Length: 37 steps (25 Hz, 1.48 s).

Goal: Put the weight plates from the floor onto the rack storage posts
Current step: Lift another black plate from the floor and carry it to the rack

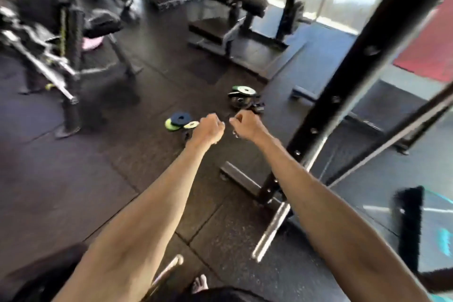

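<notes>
Small weight plates lie on the dark rubber floor ahead of me. A blue plate [179, 117] overlaps a lime-green one [170, 125], with a pale plate [191, 125] beside them. Farther right is a pile of plates [241, 95], green and white on top. Both my arms reach forward above the floor. My left hand [208, 127] has curled fingers and holds nothing, just right of the blue plate. My right hand [245, 124] is also curled and empty, below the pile. The black rack upright [348, 86] rises on the right, with a chrome post [272, 228] low on it.
A barbell stand [66, 56] with chrome bars is on the left. A padded bench machine [235, 7] stands behind the plates. The rack's base foot [240, 176] lies on the floor between my arms. My foot [199, 283] shows at the bottom edge. The picture is motion-blurred.
</notes>
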{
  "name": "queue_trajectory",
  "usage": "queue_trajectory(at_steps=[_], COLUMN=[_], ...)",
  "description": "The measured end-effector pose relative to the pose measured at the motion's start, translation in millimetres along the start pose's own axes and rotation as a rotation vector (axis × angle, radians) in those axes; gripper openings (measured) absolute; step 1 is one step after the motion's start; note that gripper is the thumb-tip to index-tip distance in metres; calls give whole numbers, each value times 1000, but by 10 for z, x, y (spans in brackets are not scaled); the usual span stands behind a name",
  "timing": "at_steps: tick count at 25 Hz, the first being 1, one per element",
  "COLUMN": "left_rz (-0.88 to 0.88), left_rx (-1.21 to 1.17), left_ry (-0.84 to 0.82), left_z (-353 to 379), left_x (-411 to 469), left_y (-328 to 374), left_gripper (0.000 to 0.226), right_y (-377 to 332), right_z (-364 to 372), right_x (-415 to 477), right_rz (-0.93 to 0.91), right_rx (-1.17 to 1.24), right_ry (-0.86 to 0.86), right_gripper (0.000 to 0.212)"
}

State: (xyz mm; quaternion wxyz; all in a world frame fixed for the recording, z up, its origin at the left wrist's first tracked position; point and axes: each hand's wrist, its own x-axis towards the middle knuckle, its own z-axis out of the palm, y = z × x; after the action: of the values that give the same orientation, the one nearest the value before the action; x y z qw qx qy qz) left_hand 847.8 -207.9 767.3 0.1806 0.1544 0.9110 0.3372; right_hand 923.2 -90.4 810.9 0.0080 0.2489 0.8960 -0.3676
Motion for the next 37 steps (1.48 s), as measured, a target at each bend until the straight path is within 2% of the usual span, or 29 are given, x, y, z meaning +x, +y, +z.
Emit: queue_trajectory(at_steps=[5, 9, 13, 17, 20, 28, 32, 37], left_rz=[-226, -272, -324, -376, -448, -425, -382, -413], left_rx=[207, 259, 340, 307, 296, 233, 293, 299], left_ry=[-107, -219, -328, -375, -397, -445, -531, -697], left_z=[-218, -280, -212, -69, -30, 34, 111, 343], left_x=[-25, 172, 677, 1501, 2177, 3855, 4543, 5369], left_y=[-1354, -1925, -2276, -2383, -2241, -2044, -2418, -3144], left_gripper=[32, 32, 33, 31, 29, 31, 28, 30], right_y=[-268, -225, 2, 203, 292, 333, 453, 703], right_z=[1356, 1982, 2317, 2412, 2349, 2390, 2775, 3360], right_x=[375, 707, 1243, 2035, 2664, 4169, 4770, 5364], right_rz=[2, -14, -14, 10, 70, 179, 259, 470], right_rx=[-146, -252, -345, -385, -350, -256, -177, -87], right_ry=[-359, -562, -664, -690, -699, -624, -614, -549], right_gripper=[28, 22, 17, 34, 36, 37, 32, 27])
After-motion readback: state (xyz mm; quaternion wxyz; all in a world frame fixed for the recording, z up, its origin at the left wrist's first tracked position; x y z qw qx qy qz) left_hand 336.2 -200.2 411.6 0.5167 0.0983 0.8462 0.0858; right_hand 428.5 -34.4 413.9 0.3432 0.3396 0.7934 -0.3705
